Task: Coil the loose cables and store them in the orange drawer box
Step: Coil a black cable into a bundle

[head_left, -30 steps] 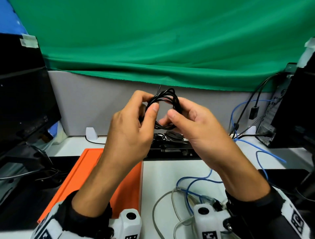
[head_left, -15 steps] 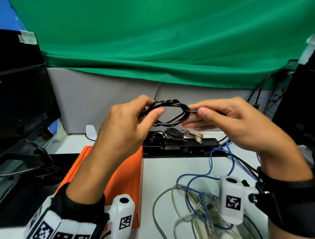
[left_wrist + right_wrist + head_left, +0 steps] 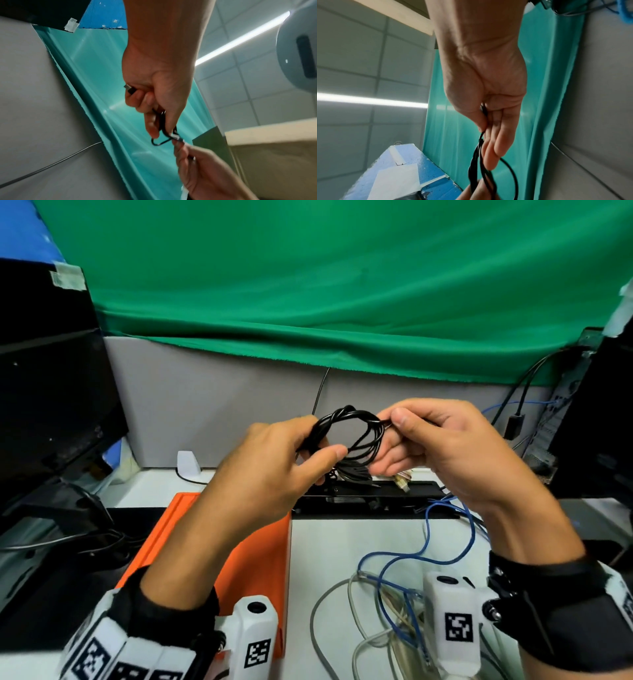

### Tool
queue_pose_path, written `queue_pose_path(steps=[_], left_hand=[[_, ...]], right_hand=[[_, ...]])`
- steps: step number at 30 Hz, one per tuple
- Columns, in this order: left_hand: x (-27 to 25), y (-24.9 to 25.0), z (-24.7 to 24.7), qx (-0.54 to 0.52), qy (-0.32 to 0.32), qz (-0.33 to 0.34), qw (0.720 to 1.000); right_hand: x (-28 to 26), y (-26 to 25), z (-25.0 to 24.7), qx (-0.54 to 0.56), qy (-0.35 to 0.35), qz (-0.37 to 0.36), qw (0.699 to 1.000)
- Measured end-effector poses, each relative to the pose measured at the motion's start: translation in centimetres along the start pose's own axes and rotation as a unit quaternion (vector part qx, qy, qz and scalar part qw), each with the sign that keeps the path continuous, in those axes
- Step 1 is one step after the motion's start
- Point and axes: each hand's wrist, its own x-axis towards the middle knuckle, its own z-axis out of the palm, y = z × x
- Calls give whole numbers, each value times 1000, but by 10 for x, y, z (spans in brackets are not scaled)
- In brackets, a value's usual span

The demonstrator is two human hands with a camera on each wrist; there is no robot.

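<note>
A black cable point(image 3: 356, 426) wound into a small coil hangs in the air between both hands, above the desk. My left hand point(image 3: 291, 453) grips the coil's left side, thumb across the strands; a metal plug point(image 3: 127, 86) sticks out of that fist. My right hand point(image 3: 407, 433) pinches the coil's right side between thumb and forefinger, the other fingers stretched out under it point(image 3: 489, 148). The orange drawer box point(image 3: 239, 563) lies on the desk below my left forearm. Loose blue cable point(image 3: 428, 542) and grey cable point(image 3: 322, 604) lie on the white desk at the lower right.
A black tray point(image 3: 370, 498) behind the box holds coiled cables and a connector point(image 3: 400, 479). A dark monitor point(image 3: 41, 412) stands at the left, black equipment point(image 3: 599, 422) with plugged cables at the right. A grey partition and green cloth close the back.
The coil has come down a little and turned flatter, then more upright again. My right hand slid out to the coil's right side and now pinches it there; my left hand kept its grip.
</note>
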Motion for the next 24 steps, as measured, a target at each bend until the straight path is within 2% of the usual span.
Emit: queue_pose_path(steps=[2, 5, 9, 12, 15, 20, 24], left_hand=[[0, 0, 6, 19, 32, 13, 999], [2, 1, 7, -63, -9, -1, 998], [4, 2, 4, -184, -47, -21, 982], [3, 4, 1, -252, -46, -38, 966], [2, 6, -2, -283, -42, -52, 957], [3, 2, -1, -154, -22, -28, 987], [0, 3, -6, -17, 24, -16, 999]], right_hand=[[1, 0, 2, 28, 6, 14, 999], [1, 1, 1, -13, 8, 15, 1000], [0, 3, 4, -66, -8, 27, 997], [-3, -1, 8, 13, -42, 62, 997], [-3, -4, 15, 20, -30, 57, 998], [-2, 0, 22, -28, 3, 41, 999], [-2, 1, 22, -87, 13, 19, 996]])
